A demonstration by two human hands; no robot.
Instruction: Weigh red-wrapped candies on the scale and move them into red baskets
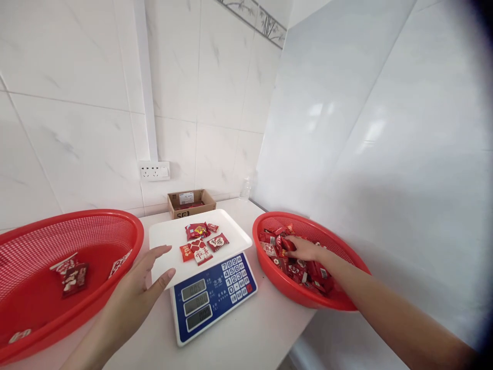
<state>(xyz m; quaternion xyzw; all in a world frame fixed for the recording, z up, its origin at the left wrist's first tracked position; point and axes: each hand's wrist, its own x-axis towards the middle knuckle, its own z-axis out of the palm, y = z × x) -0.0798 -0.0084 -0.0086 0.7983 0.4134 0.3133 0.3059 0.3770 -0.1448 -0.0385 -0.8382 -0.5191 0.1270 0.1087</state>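
My left hand (133, 282) is open, thumb and fingers apart, over the left edge of the white weighing tray (164, 231). It holds nothing. On the tray lie several wrapped sweets, among them a red-and-white packet (201, 252) with hearts and a dark red packet (217, 242). The tray belongs to a digital scale (213, 298) with a blue keypad panel. My right hand (304, 248) reaches into the right red basket (265, 218), its fingers closed about a red sweet packet (287, 245) among many others. The fingertips are partly hidden.
A larger red basket (127, 221) stands at the left with a few wrapped sweets (73, 277) in it. Behind the scale is a small cardboard box (210, 201). A clear plastic bottle (245, 188) stands in the corner, and a socket (154, 170) is on the tiled wall.
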